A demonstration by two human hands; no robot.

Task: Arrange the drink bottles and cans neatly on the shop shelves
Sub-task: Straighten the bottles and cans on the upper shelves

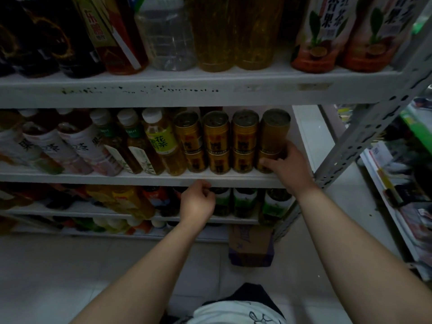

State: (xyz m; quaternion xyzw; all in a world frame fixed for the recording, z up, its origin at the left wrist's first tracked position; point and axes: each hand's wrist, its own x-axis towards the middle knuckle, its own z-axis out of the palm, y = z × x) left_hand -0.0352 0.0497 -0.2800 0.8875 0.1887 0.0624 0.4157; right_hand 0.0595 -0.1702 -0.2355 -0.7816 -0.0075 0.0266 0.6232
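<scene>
Gold cans stand stacked two high in a row on the middle shelf. My right hand grips the rightmost stack of gold cans at the join between the upper and lower can. My left hand hovers just below the shelf's front edge with its fingers loosely curled and holds nothing. Tea bottles with white caps lean in a row to the left of the cans.
Large bottles fill the top shelf. Green-labelled bottles and orange ones stand on the lower shelves. A cardboard box sits on the tiled floor under the rack. A perforated metal upright bounds the right side; another rack stands beyond.
</scene>
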